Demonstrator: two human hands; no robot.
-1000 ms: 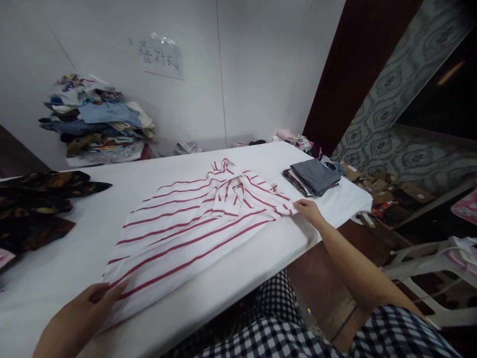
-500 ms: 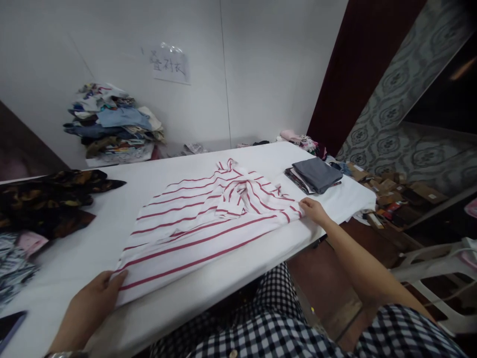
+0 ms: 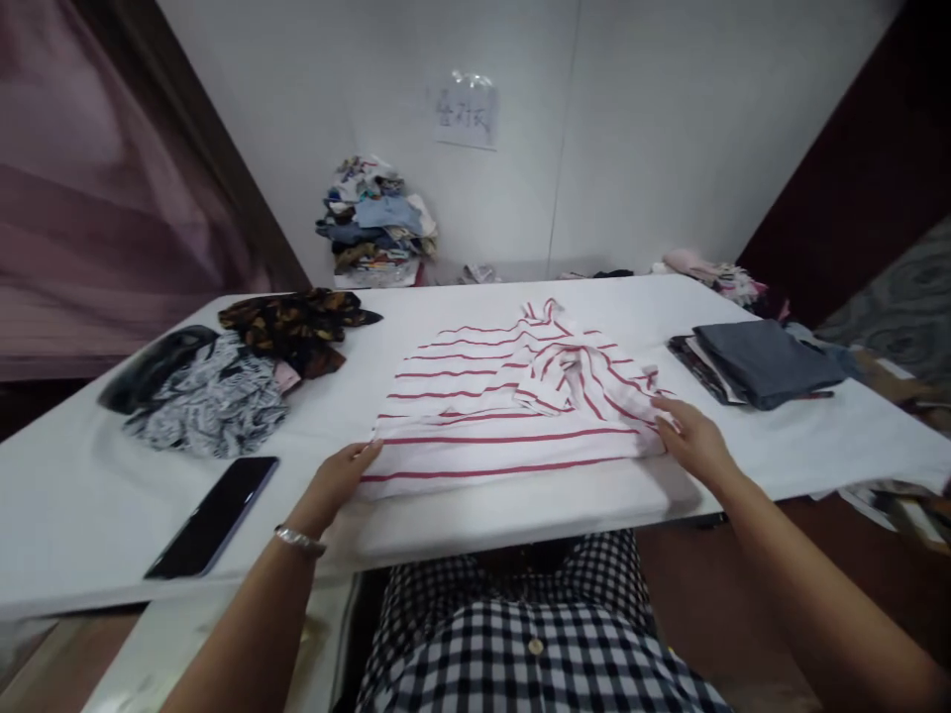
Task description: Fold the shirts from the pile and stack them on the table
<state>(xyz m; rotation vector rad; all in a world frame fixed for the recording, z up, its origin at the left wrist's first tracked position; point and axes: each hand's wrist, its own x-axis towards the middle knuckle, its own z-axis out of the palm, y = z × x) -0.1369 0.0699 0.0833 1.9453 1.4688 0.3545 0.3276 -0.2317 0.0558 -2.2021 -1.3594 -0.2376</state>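
A white shirt with red stripes (image 3: 475,436) lies on the white table in front of me, its near side folded over in a long band. One sleeve lies bunched across its right half, and the collar end points away to the back. My left hand (image 3: 340,482), with a silver bracelet at the wrist, pinches the shirt's near left corner between thumb and fingers. At the opposite end of the band, my right hand (image 3: 692,441) grips the shirt's right edge. The fingertips of both hands are partly hidden by the cloth.
A dark phone (image 3: 214,517) lies at the table's (image 3: 580,510) near left. Behind it are a crumpled black-and-white garment (image 3: 212,401) and a dark patterned one (image 3: 297,327). Folded clothes (image 3: 765,361) are stacked on the right. A clothes pile (image 3: 378,223) stands by the wall under a paper sign (image 3: 467,111).
My view has turned left, bringing the phone and left-hand clothes fully into sight. Both hands still hold the striped shirt's ends; its folded band looks much the same.
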